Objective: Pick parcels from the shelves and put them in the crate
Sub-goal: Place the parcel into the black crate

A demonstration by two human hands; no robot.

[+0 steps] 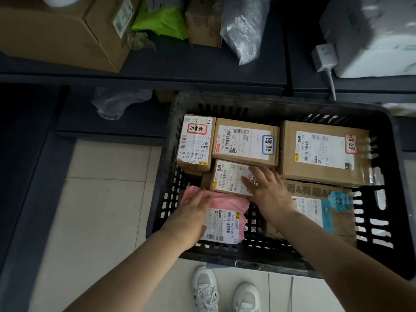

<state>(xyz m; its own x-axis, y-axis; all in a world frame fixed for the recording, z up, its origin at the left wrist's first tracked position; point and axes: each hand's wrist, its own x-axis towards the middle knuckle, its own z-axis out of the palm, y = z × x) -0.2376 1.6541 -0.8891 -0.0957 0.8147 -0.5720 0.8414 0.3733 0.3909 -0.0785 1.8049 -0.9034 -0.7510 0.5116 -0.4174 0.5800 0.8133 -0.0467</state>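
Parcels fill the black slatted crate (258, 260) on the floor below the shelf (202, 64): mostly brown cardboard boxes with white barcode labels. The left hand (193, 212) lies fingers-flat on a pink plastic mailer (229, 203) at the crate's near-left corner. The right hand (263, 188) rests with fingers spread on a small labelled box (225, 176) mid-crate.

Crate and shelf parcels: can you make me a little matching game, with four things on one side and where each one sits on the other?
Things:
1 pink bag
2 green bag
3 blue-sticker box
4 small box

Places:
a on the shelf
b under the left hand
c under the right hand
d crate, back row, middle

Pairs: 1-b, 2-a, 3-d, 4-c
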